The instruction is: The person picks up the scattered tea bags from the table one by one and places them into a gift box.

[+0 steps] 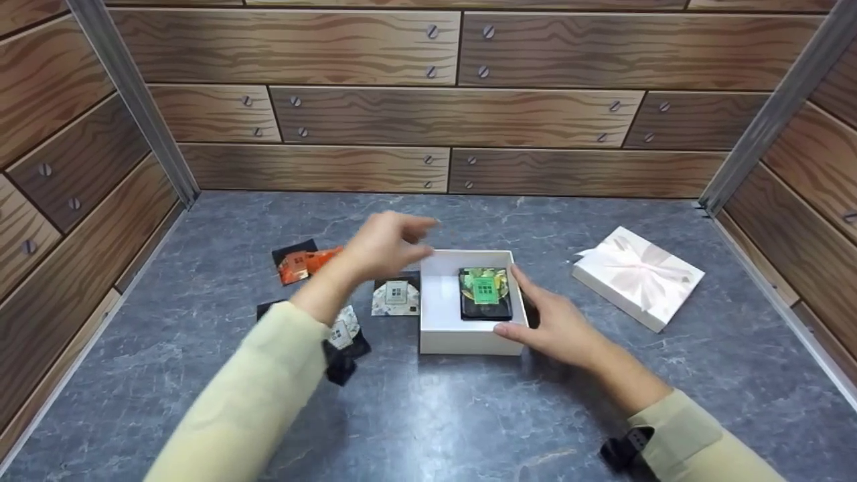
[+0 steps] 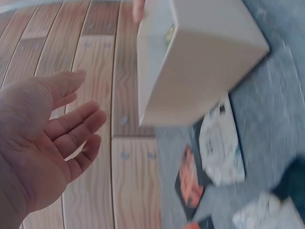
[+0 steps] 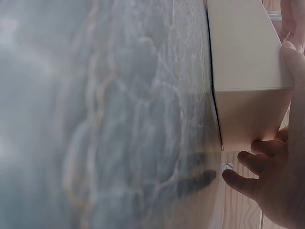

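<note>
A white gift box (image 1: 471,341) stands with its top uncovered at the middle of the table. In its right part lie black sachets with a green label (image 1: 485,294). My right hand (image 1: 559,328) holds the box at its right side, thumb at the front corner and index finger along the right rim. In the right wrist view, the fingers (image 3: 255,162) are spread by the box wall. My left hand (image 1: 388,244) is raised over the box's back left corner, fingers loosely bent and nothing in them. The left wrist view shows its bare palm (image 2: 38,138).
A white sachet (image 1: 396,296) lies against the box's left wall. Orange sachets (image 1: 294,262) lie farther left, and more white and black sachets (image 1: 345,328) are partly hidden by the left forearm. The white lid with a ribbon bow (image 1: 639,274) rests at right. Wood-patterned walls surround the table.
</note>
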A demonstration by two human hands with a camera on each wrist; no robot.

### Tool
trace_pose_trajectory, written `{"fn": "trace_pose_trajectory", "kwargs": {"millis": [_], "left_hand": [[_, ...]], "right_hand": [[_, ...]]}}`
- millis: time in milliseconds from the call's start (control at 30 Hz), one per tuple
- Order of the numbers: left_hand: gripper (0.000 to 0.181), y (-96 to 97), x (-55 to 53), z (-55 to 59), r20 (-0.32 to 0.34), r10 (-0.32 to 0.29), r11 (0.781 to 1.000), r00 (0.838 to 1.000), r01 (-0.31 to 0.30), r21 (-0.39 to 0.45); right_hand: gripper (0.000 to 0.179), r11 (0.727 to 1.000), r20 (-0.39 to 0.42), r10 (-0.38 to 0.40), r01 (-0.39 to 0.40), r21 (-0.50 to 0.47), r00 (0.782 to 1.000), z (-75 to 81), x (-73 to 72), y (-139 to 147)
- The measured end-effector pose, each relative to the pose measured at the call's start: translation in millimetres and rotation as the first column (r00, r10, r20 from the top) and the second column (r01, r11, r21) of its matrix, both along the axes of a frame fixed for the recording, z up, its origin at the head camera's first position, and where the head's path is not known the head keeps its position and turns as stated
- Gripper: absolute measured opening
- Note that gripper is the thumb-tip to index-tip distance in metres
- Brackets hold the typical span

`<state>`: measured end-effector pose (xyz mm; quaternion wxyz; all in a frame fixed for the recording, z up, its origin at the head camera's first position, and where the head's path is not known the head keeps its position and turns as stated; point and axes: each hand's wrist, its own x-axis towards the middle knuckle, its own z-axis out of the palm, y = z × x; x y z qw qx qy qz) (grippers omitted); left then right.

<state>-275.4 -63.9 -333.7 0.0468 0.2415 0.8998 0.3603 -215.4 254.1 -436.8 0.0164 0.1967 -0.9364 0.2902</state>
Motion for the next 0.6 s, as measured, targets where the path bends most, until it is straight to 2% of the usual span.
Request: {"fn": "trace_pose_trajectory", "kwargs": {"millis": [133,267,400,600], "left_hand": [[0.054,-36.4,0.4,2.2,-0.007,0.074,0.994,0.997,-0.073,0.085],[0.056,-72.5,1.5,0.7,0.019,0.139,0.982,0.990,-0.140,0.126],[0.057,-106.9,4.0,-6.4,0.040,0.186,0.972,0.982,-0.190,0.140],[0.056,-150.7,12.5,-22.0,0.042,0.227,0.965,0.973,-0.231,0.125]], "right_hand": [[0.112,1.000,0.006,-0.004,0.004,0.004,1.000,0.4,0.0,-0.3],[0.109,1.000,0.004,-0.006,0.006,0.003,1.000,0.9,0.6,-0.1],[0.108,1.000,0.009,-0.015,0.015,0.004,1.000,1.7,1.1,0.0],[0.109,1.000,0.014,-0.012,0.012,0.002,1.000,0.3,1.3,-0.1]]}}
